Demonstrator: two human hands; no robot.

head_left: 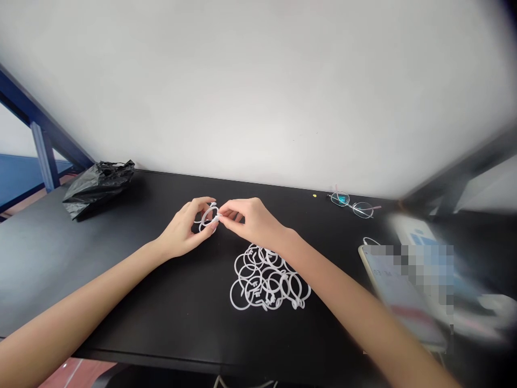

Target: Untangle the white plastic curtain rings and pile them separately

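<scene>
The left grip [184, 226] is partly closed, thumb and fingers curved around a few white rings [208, 221], with a gap between the thumb and the index finger. The right grip [256, 220] is pinched nearly to nothing, its fingertips together at the right edge of those same rings. Both hands work just above the surface, close to each other; how many rings they hold cannot be told for certain.

A plain pale wall [250, 97] fills the upper part of the view. Below it runs the black surface [161, 318], its far edge along the wall. At the left stands a blue metal frame [45, 156], and in front of it a crumpled black plastic bag [99, 186] lies near the back edge.

On the right, a phone [399, 302] lies face up with a cable at its upper end, partly masked by blocky squares; a blurred white and blue box [418, 229] is beside it. Nearer the middle, a heap of loose white rings [264, 280] lies overlapping under the right wrist and forearm, which hide its right side. Thin-framed glasses [362, 210] rest near the wall, and a small yellow speck [314, 195] is to their left.
</scene>
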